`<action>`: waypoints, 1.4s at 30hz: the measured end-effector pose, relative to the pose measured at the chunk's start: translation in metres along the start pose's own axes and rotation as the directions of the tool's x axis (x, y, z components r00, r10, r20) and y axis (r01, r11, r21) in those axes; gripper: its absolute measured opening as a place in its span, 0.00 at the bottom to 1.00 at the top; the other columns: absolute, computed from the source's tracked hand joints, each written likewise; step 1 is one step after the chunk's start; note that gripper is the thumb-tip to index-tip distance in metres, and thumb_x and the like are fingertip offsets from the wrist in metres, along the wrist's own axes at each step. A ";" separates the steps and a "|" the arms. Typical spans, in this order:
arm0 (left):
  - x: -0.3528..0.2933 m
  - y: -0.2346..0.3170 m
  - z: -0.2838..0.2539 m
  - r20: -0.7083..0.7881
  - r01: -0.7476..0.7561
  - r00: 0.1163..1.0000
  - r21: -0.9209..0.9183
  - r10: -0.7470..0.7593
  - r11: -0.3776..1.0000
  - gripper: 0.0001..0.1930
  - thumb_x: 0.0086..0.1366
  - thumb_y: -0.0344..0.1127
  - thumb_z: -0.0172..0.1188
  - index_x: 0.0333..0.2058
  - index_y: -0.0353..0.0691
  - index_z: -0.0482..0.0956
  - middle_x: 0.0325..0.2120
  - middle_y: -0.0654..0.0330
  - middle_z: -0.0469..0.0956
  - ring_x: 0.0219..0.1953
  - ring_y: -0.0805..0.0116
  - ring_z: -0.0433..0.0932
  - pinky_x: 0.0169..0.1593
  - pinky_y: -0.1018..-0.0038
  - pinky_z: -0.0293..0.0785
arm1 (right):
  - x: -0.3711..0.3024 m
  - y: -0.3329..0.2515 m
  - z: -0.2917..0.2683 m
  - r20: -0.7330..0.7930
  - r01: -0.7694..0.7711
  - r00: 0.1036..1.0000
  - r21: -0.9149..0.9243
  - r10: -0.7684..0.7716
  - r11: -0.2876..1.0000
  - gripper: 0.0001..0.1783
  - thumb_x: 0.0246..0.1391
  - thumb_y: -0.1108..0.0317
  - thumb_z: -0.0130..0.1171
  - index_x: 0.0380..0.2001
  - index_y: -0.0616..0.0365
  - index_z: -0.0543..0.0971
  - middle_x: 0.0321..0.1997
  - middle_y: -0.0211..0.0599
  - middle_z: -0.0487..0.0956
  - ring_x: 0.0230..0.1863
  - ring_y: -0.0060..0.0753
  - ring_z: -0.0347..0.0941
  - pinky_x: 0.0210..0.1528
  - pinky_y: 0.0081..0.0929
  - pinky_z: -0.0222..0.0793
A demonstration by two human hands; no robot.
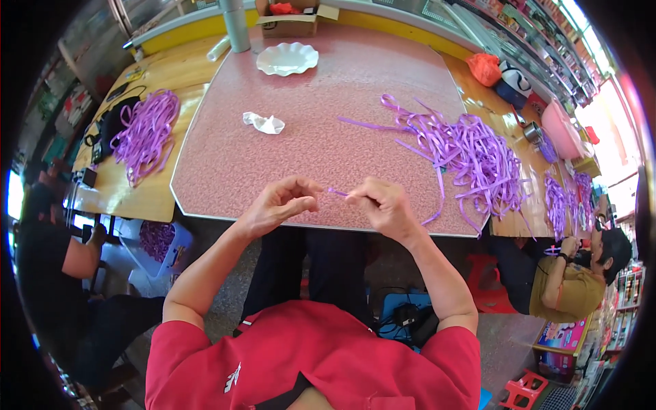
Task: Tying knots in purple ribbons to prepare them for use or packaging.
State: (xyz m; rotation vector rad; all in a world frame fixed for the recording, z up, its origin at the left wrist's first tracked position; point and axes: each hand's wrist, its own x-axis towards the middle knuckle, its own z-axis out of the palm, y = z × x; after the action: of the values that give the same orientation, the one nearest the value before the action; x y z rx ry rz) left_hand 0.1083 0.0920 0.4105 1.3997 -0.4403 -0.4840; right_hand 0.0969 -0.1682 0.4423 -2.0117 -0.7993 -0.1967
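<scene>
My right hand [384, 206] is closed in a pinch near the front edge of the pink speckled table. From its fingertips a short bit of purple ribbon [336, 192] sticks out to the left, with what looks like a small knot or loop at its tip. Just left of that tip is my left hand [283, 203], its fingers curved and its thumb apart from them, with nothing seen between. A large tangled heap of purple ribbons [478, 160] lies on the table's right side, one strand trailing near my right hand.
Crumpled white tissue [264, 124] and a white scalloped plate [287, 59] lie farther back. A cardboard box [287, 26] stands at the far edge. Another ribbon pile [145, 133] is on the wooden table at left, above a blue bin [179, 249]. People sit at both sides.
</scene>
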 end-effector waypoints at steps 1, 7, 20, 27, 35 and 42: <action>-0.002 0.001 0.003 -0.014 -0.003 1.000 0.002 0.003 1.000 0.15 0.69 0.33 0.59 0.52 0.36 0.74 0.35 0.64 0.77 0.41 0.74 0.76 0.49 0.75 0.71 | -0.001 0.001 -0.001 -0.057 -0.037 0.998 0.025 0.039 0.999 0.03 0.53 0.78 0.62 0.31 0.58 0.81 0.28 0.37 0.79 0.29 0.35 0.78 0.29 0.27 0.71; 0.000 0.020 0.033 0.040 -0.282 0.956 0.391 0.290 0.876 0.20 0.67 0.33 0.61 0.56 0.37 0.71 0.38 0.59 0.78 0.43 0.72 0.75 0.49 0.71 0.72 | -0.003 -0.016 -0.005 -0.024 0.020 0.999 -0.097 -0.023 0.995 0.02 0.53 0.76 0.64 0.31 0.58 0.81 0.27 0.38 0.78 0.28 0.38 0.77 0.28 0.30 0.70; 0.028 -0.003 0.062 0.285 -0.178 0.939 -0.080 0.194 0.981 0.31 0.69 0.44 0.59 0.64 0.36 0.61 0.62 0.54 0.64 0.66 0.63 0.61 0.67 0.64 0.56 | 0.011 -0.079 -0.008 -0.258 0.132 0.965 0.330 -0.045 0.935 0.05 0.62 0.72 0.58 0.34 0.62 0.79 0.32 0.33 0.78 0.31 0.22 0.73 0.32 0.23 0.68; 0.056 0.015 0.041 0.290 -0.480 0.875 0.404 0.388 0.779 0.09 0.67 0.32 0.60 0.44 0.38 0.79 0.39 0.65 0.77 0.46 0.73 0.71 0.55 0.69 0.67 | -0.010 -0.065 -0.108 -0.599 0.333 0.792 0.590 0.122 0.736 0.10 0.67 0.64 0.51 0.40 0.56 0.79 0.26 0.25 0.69 0.27 0.18 0.60 0.34 0.24 0.60; 0.017 0.027 -0.028 0.142 -0.038 0.990 0.353 -0.014 0.935 0.12 0.68 0.37 0.61 0.43 0.34 0.80 0.30 0.66 0.78 0.33 0.79 0.74 0.40 0.78 0.73 | -0.061 0.026 -0.166 -0.642 0.231 0.643 0.682 0.418 0.693 0.10 0.66 0.64 0.55 0.41 0.59 0.80 0.26 0.24 0.70 0.26 0.16 0.62 0.34 0.20 0.60; -0.022 0.027 -0.099 -0.072 0.106 0.994 0.491 -0.081 0.865 0.10 0.67 0.37 0.62 0.36 0.35 0.80 0.28 0.68 0.77 0.33 0.80 0.74 0.39 0.79 0.71 | -0.096 0.115 -0.183 -0.657 -0.259 0.476 0.531 0.585 0.807 0.10 0.62 0.65 0.60 0.38 0.61 0.82 0.26 0.25 0.75 0.23 0.16 0.68 0.26 0.19 0.66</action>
State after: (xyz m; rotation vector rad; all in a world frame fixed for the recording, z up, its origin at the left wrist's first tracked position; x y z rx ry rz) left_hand 0.1472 0.1881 0.4249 1.9341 -0.4782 -0.4300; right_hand 0.1237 -0.4021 0.4202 -1.4423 0.2786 -0.5690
